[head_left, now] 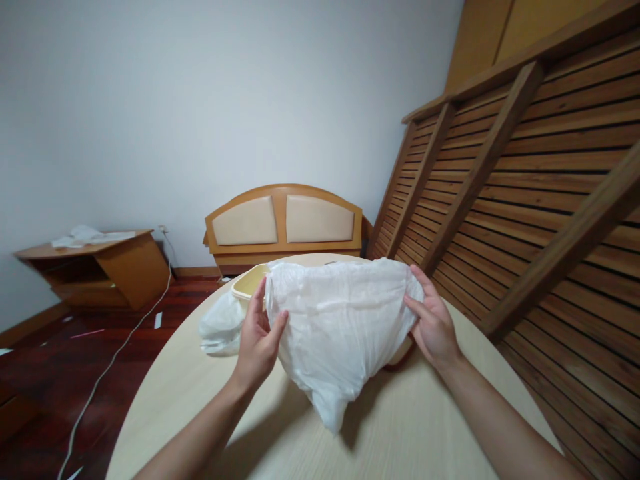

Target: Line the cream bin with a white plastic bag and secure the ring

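Note:
A white plastic bag (340,320) hangs spread out between my two hands above a round pale table (200,413). My left hand (263,333) grips its upper left edge, thumb in front and fingers behind. At the upper right edge my right hand (433,320) pinches the bag the same way. The bag narrows downward to a crumpled tip. Behind my left hand stands a pale yellow container (249,283), partly hidden by the bag. More white plastic (220,327) lies on the table beside the container. Something dark-edged shows under the bag's right side, too covered to name.
A wooden headboard (285,243) with two cream panels stands against the wall. On the right leans a large slatted wooden frame (500,167). At left are a low wooden cabinet (130,273) and a white cable (117,360) across the dark red floor (115,333).

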A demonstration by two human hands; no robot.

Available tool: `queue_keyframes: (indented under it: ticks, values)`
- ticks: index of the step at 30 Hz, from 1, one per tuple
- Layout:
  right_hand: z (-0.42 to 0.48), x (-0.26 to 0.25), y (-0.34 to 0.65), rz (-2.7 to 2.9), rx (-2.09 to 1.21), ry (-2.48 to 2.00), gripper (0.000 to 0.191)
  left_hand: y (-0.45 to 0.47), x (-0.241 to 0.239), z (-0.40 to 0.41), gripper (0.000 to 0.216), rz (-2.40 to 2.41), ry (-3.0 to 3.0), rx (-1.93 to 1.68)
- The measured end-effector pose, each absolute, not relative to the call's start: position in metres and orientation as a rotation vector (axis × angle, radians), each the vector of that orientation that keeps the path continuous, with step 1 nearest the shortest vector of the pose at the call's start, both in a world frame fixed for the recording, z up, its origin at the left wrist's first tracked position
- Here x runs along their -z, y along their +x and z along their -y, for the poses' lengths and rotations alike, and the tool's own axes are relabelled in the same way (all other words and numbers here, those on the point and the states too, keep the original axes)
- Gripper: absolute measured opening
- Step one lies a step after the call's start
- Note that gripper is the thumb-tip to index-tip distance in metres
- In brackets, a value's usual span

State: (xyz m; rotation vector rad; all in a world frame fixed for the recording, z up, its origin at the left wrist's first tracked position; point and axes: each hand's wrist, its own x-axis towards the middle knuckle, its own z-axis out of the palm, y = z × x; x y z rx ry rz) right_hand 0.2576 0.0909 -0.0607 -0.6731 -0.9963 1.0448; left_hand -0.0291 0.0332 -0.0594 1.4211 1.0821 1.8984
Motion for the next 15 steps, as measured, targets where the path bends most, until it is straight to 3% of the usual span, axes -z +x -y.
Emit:
queue_keyframes:
  ticks: [4,8,15]
  values:
    - [-0.090,0.063,0.257,1.048,-1.030,-0.682,0.073,-0.028,0.062,-0.032,0.082,-1.041,1.427,-1.840]
    - [-0.082,0.069,0.252,1.289,-1.088,-0.670,0.079,-0.026,0.065,-0.025,0.065,-1.032,1.508,-1.654]
    - [-0.049,0.080,0.225,1.840,-1.108,-0.698,0.112,-0.014,0.069,-0.006,0.042,-0.944,1.847,-1.198]
